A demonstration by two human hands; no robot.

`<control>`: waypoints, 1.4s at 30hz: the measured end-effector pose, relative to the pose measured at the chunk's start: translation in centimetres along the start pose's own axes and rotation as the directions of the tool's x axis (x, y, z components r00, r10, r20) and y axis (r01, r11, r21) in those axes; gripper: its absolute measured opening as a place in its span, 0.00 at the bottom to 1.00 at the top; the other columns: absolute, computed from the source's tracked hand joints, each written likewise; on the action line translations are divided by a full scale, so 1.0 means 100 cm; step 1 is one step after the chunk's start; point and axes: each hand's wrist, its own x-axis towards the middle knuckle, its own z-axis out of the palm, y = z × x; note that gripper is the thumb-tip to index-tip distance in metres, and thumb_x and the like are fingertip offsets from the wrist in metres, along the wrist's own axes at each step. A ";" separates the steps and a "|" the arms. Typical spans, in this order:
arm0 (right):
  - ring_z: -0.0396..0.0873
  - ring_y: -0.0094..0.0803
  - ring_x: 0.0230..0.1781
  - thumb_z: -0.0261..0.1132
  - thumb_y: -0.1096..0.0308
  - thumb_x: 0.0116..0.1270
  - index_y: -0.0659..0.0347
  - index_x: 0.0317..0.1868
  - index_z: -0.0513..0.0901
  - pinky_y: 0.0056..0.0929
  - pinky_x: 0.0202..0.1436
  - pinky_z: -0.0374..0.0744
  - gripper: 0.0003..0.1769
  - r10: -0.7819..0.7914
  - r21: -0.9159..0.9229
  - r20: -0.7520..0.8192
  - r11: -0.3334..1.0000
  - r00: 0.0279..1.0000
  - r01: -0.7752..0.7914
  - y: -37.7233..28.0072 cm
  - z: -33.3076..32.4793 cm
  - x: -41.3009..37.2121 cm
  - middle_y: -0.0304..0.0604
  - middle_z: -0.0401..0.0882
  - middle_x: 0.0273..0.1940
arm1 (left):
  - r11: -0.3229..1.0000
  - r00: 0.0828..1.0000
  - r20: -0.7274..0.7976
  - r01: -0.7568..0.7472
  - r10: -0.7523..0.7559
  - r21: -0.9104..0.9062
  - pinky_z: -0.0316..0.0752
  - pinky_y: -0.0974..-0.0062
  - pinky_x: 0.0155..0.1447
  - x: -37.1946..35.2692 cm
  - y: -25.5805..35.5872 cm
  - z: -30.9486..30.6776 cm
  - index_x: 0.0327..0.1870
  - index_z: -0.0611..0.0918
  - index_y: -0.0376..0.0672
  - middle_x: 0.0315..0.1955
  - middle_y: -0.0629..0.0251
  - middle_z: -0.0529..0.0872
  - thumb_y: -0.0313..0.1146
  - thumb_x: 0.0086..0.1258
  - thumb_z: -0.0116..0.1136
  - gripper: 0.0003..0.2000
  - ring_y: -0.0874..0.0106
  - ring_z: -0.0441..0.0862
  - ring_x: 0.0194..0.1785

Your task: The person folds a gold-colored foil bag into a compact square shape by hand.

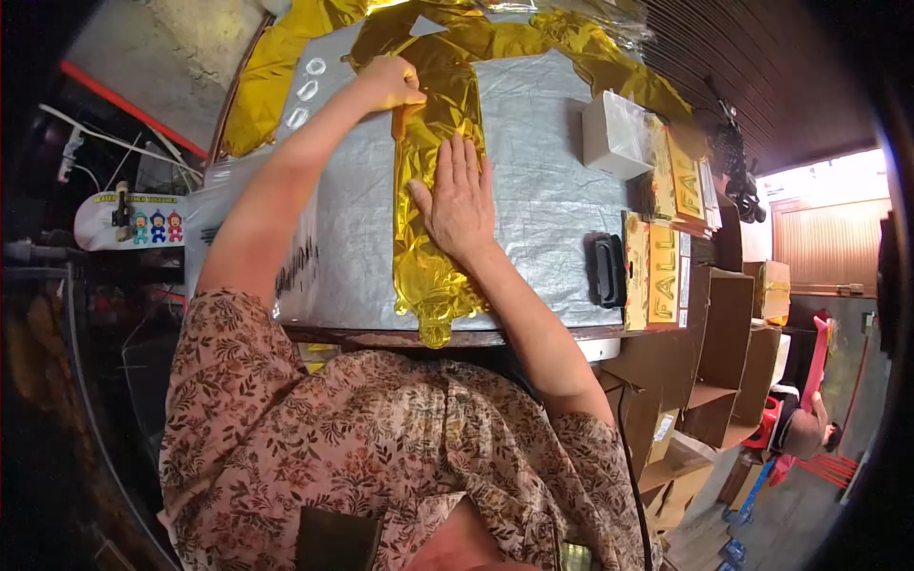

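foil balloon [430, 276] lies under flat right hand [459, 205] (left hand [395, 84] pinches it).

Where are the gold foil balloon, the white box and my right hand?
gold foil balloon [433, 276], head view, on its crinkled lower part.
white box [614, 135], head view, on the middle of the box.
right hand [459, 209], head view, on the back of the hand.

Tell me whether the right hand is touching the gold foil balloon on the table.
Touching. The head view shows the right hand lying flat, palm down, fingers spread, directly on the gold foil balloon, with no gap between them.
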 end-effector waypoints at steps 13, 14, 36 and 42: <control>0.54 0.55 0.85 0.54 0.40 0.81 0.72 0.82 0.59 0.56 0.86 0.51 0.46 0.003 -0.027 0.020 1.000 1.000 -0.002 0.002 0.004 0.000 0.61 0.57 0.83 | 0.993 0.987 0.126 0.107 -0.101 -0.041 0.78 0.71 0.34 0.006 0.012 -0.003 0.31 0.91 0.41 0.25 0.66 0.90 0.43 0.63 0.79 0.14 0.75 0.85 0.26; 0.54 0.55 0.85 0.55 0.40 0.81 0.73 0.81 0.58 0.56 0.86 0.51 0.47 -0.001 -0.010 0.008 1.000 1.000 0.001 0.003 0.004 0.000 0.62 0.57 0.83 | 0.984 0.983 0.152 0.124 -0.104 -0.131 0.74 0.75 0.29 0.007 0.011 -0.006 0.35 0.91 0.40 0.24 0.70 0.88 0.44 0.67 0.77 0.14 0.81 0.81 0.23; 0.55 0.59 0.84 0.62 0.44 0.79 0.73 0.82 0.55 0.59 0.86 0.52 0.49 0.011 0.117 -0.004 0.993 1.000 -0.011 0.002 -0.006 0.001 0.68 0.59 0.81 | 0.675 0.869 0.466 0.446 -0.168 -0.588 0.68 0.84 0.23 0.008 0.023 -0.023 0.38 0.87 0.45 0.24 0.73 0.85 0.45 0.77 0.69 0.13 0.83 0.77 0.21; 0.57 0.62 0.83 0.64 0.46 0.77 0.75 0.82 0.53 0.60 0.85 0.54 0.50 -0.013 0.127 -0.032 0.992 0.999 0.017 0.004 -0.007 0.002 0.70 0.59 0.80 | 0.695 0.869 0.429 0.466 -0.244 -0.548 0.65 0.81 0.21 0.010 0.026 -0.028 0.34 0.87 0.45 0.21 0.72 0.84 0.49 0.75 0.70 0.16 0.82 0.74 0.17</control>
